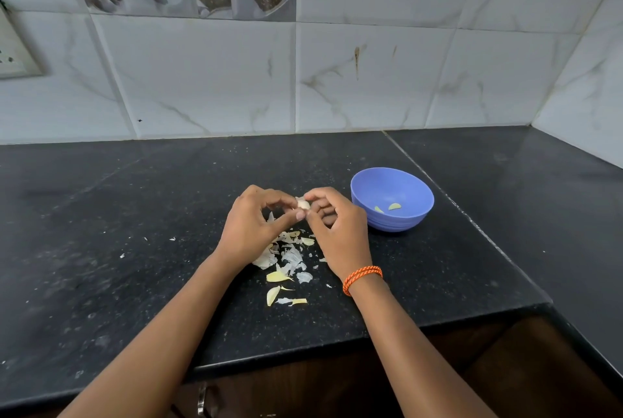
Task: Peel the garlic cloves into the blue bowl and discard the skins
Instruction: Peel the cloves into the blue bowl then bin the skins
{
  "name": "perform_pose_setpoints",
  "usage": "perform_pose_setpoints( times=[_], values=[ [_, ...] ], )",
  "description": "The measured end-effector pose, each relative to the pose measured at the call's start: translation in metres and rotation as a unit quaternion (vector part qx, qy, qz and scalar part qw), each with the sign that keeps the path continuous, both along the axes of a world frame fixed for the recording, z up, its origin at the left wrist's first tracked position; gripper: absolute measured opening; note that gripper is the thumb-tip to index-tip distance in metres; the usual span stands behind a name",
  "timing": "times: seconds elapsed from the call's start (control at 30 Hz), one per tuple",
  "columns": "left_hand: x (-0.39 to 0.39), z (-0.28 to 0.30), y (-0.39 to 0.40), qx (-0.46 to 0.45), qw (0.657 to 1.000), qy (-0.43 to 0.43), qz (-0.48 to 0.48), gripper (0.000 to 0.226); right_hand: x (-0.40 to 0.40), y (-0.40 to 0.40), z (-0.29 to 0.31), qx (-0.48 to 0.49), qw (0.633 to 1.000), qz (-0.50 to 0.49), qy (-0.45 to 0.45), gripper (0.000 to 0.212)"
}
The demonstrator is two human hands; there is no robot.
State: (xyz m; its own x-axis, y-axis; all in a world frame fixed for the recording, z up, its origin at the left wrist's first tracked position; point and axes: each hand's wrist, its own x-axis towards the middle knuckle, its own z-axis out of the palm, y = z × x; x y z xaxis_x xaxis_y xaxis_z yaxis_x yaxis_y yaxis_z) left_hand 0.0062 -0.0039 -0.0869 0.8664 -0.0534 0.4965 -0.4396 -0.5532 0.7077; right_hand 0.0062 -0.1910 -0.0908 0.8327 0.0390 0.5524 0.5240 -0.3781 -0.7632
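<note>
Both hands meet above the black counter (135,249) over one garlic clove (303,204). My left hand (256,225) pinches the clove between thumb and fingers. My right hand (337,228), with an orange cord on its wrist, pinches the clove's skin at its top. Just to the right stands the blue bowl (404,188), with two peeled cloves (387,208) lying in it. A heap of papery skins (290,257) lies on the counter under my hands, with a few yellowish cloves (276,277) among them.
The tiled wall rises behind the counter and turns a corner at the far right. A socket plate (13,56) sits on the wall at the left. The counter's front edge (303,350) runs below my forearms, with dark cabinet doors beneath.
</note>
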Motion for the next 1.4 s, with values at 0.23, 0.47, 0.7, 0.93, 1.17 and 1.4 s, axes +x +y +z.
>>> perform_pose_setpoints(
  times=[0.23, 0.47, 0.7, 0.93, 1.17, 1.4],
  values=[
    [0.001, -0.002, 0.002, 0.004, 1.000, 0.020, -0.022, 0.012, 0.000, 0.000, -0.001, -0.026, 1.000, 0.000, -0.008, 0.012],
    [-0.002, 0.002, 0.000, -0.006, 1.000, 0.010, -0.027, 0.016, -0.003, -0.001, 0.001, 0.005, 1.000, 0.016, 0.007, 0.007],
    [-0.010, 0.012, -0.004, -0.100, 0.991, 0.060, -0.065, 0.010, -0.005, 0.000, 0.001, 0.007, 1.000, 0.015, -0.002, 0.005],
    [-0.011, 0.010, -0.005, -0.089, 0.991, 0.069, -0.065, 0.009, 0.001, 0.001, -0.003, -0.070, 0.995, -0.002, -0.077, 0.014],
    [-0.010, 0.007, -0.006, -0.101, 0.988, 0.081, -0.083, 0.006, 0.002, -0.002, -0.005, -0.003, 0.999, 0.008, -0.034, 0.015],
    [-0.004, 0.003, -0.002, -0.030, 0.999, 0.021, -0.014, 0.012, -0.003, -0.002, 0.001, 0.077, 0.994, 0.046, 0.055, 0.014]
  ],
)
